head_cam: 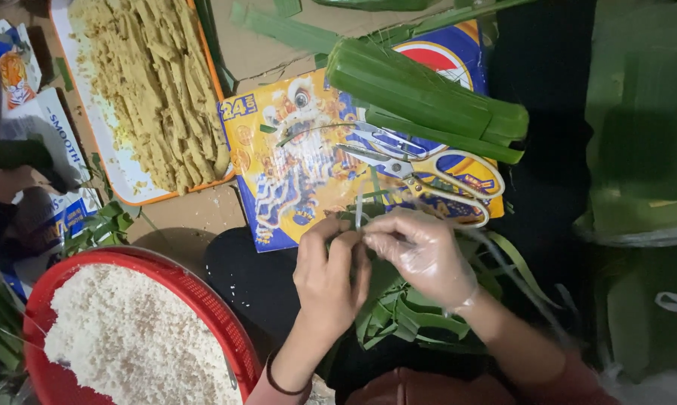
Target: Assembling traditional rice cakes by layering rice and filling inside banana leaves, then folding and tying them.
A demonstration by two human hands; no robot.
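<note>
While spread flat across the floor, a large printed cardboard sheet (308, 172), yellow and blue with a cartoon lion-dance figure and a red, white and blue roundel near its far corner. On it, a stack of folded green leaves (421, 97) toward the right and a pair of scissors (421, 169) with pale yellow handles lying just below. To the upper left, a long white tray (121, 169) with an orange rim, heaped with yellowish strips of filling (154, 82). At lower left, a round red basket (211, 300) full of white rice (128, 337). Along the left edge, small white and blue printed packages (49, 127), rectangular, partly hidden, beside another person's dark-sleeved arm. At right, green plastic bags (639, 150) in shadow.

At bottom centre, over a dark lap, a green leaf-wrapped parcel (398, 307), held between both hands and partly covered by them. Left hand (327, 277), bare, a dark band at the wrist, fingers curled and pressed down on the parcel's near side. Right hand (421, 255) in a clear plastic glove, thumb and fingertips pinched on a thin pale strip (359, 214) rising from the parcel's top, more strips trailing right.
</note>
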